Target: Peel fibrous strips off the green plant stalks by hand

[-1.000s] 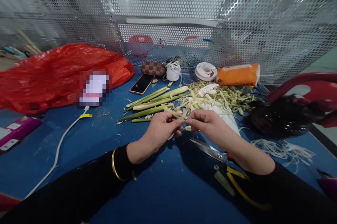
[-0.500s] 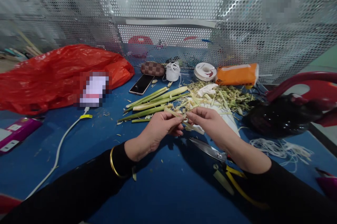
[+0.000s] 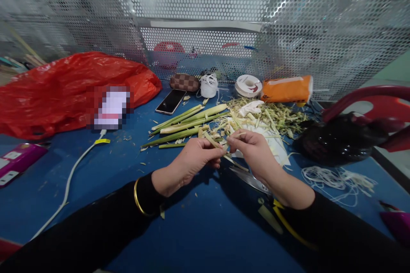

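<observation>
Both hands, left (image 3: 192, 159) and right (image 3: 253, 150), pinch 1 pale strip (image 3: 221, 147). A heap of trimmings (image 3: 272, 115) (evidently stripped already) lies behind; about 5 stalks (image 3: 185, 123) wait untouched.

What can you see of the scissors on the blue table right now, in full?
The scissors lie flat on the blue table, under the right hand and its wrist. The shiny metal blades look shut, with the tip pointing toward the left hand. Yellow-coated handle loops run back under the black sleeve, partly hidden. Neither hand grips them; whether the wrist touches them is unclear.
</observation>
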`<state>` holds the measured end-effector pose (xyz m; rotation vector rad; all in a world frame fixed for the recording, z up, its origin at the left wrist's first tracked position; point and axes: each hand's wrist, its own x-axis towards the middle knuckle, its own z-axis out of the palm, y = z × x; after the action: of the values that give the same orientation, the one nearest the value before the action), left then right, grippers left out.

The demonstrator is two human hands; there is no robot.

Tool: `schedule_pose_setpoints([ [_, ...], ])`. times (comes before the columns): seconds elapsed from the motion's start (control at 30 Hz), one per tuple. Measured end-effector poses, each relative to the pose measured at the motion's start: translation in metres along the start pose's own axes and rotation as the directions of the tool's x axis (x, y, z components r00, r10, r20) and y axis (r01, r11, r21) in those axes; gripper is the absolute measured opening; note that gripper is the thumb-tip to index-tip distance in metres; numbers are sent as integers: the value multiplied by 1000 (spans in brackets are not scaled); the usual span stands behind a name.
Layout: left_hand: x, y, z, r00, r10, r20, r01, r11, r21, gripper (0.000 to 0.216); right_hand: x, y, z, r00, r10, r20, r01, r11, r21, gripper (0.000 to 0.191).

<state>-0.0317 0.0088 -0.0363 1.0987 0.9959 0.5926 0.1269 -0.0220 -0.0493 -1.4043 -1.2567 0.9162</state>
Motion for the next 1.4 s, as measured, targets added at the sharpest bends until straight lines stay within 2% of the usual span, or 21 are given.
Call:
schedule_pose_setpoints([
  [0.1, -2, -2, 1, 1000, -7, 8, 6, 999, 45, 8, 3, -1, -7, 1000, -23, 3, 23, 992, -128, 17],
  [0.2, -5, -3, 4, 998, 3, 61, -9, 995, 95, 10, 4, -8, -14, 973, -226, -42, 197, 913, -356, 13],
  [0.27, -7, -3, 6, 994, 27, 108, -41, 991, 129, 15, 1, -14, -14, 953, -299, 55, 290, 842, -455, 14],
  [0.3, -7, -3, 7, 992, 39, 122, -57, 988, 147, 15, -1, -16, -13, 955, -276, 112, 296, 832, -469, 14],
  [0.37, -8, -3, 8, 991, 57, 124, -78, 982, 172, 16, -5, -19, -8, 973, -168, 161, 224, 867, -445, 16],
  [0.43, -8, -4, 9, 992, 56, 116, -76, 982, 173, 16, -8, -20, -3, 989, -69, 134, 114, 924, -364, 15],
  [0.5, -8, -5, 9, 992, 49, 116, -67, 986, 156, 17, -10, -20, 0, 995, -35, 95, 60, 960, -275, 14],
  [0.57, -8, -5, 8, 991, 43, 128, -62, 987, 145, 18, -10, -19, 1, 995, -74, 65, 88, 966, -244, 14],
  [0.77, -8, -1, 6, 989, 28, 148, -52, 986, 159, 21, -12, -13, 0, 974, -227, 1, 214, 918, -335, 16],
  [0.97, -6, -4, 4, 992, -27, 122, 18, 997, 71, 18, -7, -14, -2, 977, -209, 38, 210, 926, -312, 15],
  [1.07, -3, -2, 1, 999, -30, 26, 32, 997, -76, 22, -6, -22, -10, 943, -327, -64, 287, 894, -343, 12],
  [1.17, -2, 3, -2, 996, -20, -90, 3, 981, -194, 22, -10, -33, -16, 841, -484, -240, 349, 826, -443, 14],
  [1.2, -2, 5, -2, 994, -7, -112, -17, 976, -217, 20, -13, -36, -17, 813, -523, -256, 367, 801, -472, 16],
  [1.23, -2, 6, -3, 992, 11, -124, -41, 971, -237, 18, -16, -38, -16, 807, -541, -234, 382, 783, -491, 19],
  [1.3, -2, 6, -3, 990, 58, -126, -90, 960, -264, 12, -20, -38, -11, 884, -459, -90, 365, 796, -482, 23],
  [1.37, -2, 5, -2, 987, 106, -119, -136, 949, -283, 9, -22, -35, -3, 966, -251, 63, 253, 864, -436, 24],
  [1.4, -2, 4, -2, 985, 126, -116, -156, 944, -290, 9, -22, -32, 2, 983, -152, 105, 182, 897, -404, 24],
])
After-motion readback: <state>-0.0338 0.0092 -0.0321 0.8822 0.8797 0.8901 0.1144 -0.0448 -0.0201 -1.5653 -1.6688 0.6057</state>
